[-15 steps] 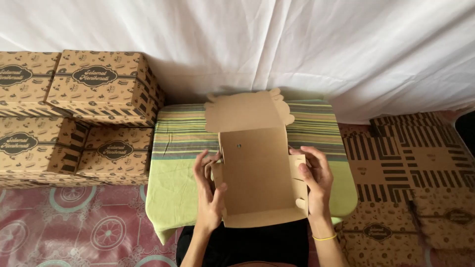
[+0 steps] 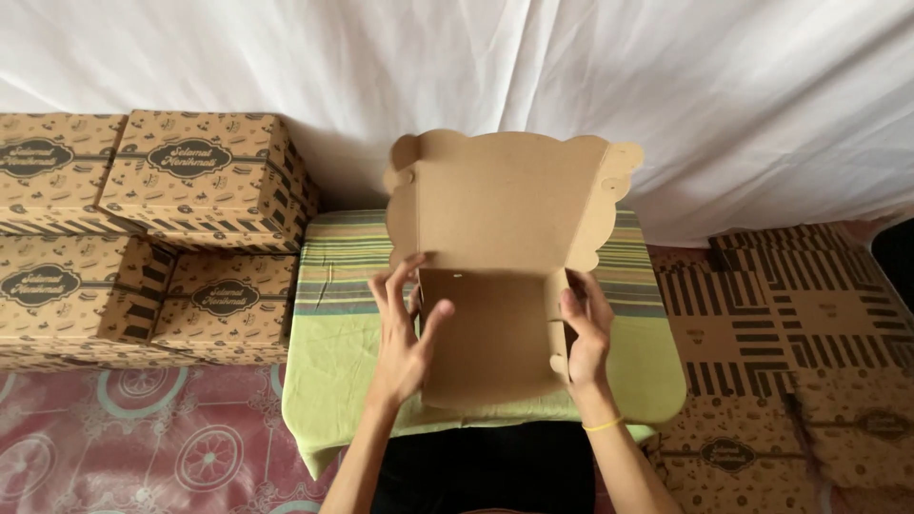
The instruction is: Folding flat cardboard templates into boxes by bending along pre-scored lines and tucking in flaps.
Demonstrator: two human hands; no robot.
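Saw a plain brown cardboard box (image 2: 490, 328), half folded, inner side up. Lid panel (image 2: 505, 200) stood raised at the far edge, with scalloped tabs along its top and both side flaps. Tray part was open and empty; small dark dot near the top of its floor. Box sat at the middle of the bench (image 2: 333, 352), near edge toward the wearer.

Left hand (image 2: 405, 333) was on the box's left wall, fingers (image 2: 388, 286) spread and pointing up, thumb hooked over the wall into the tray. Right hand (image 2: 586, 328) gripped the right wall, fingers pressed together on the outside, thumb inside. Thin yellow band (image 2: 603, 425) on the right wrist.

Bench was covered with a green cloth, multicolour stripes across its far half. White draped sheet (image 2: 666, 95) formed the backdrop. Floor at lower left had a pink mat (image 2: 143, 428) with circular patterns.

Left of the bench: stack of finished printed boxes (image 2: 143, 228), brown with black pattern, all closed, two layers visible; contents couldn't be seen. Right of the bench: pile of flat unfolded box blanks (image 2: 790, 333), same print, lying on the floor, touching the bench's side.
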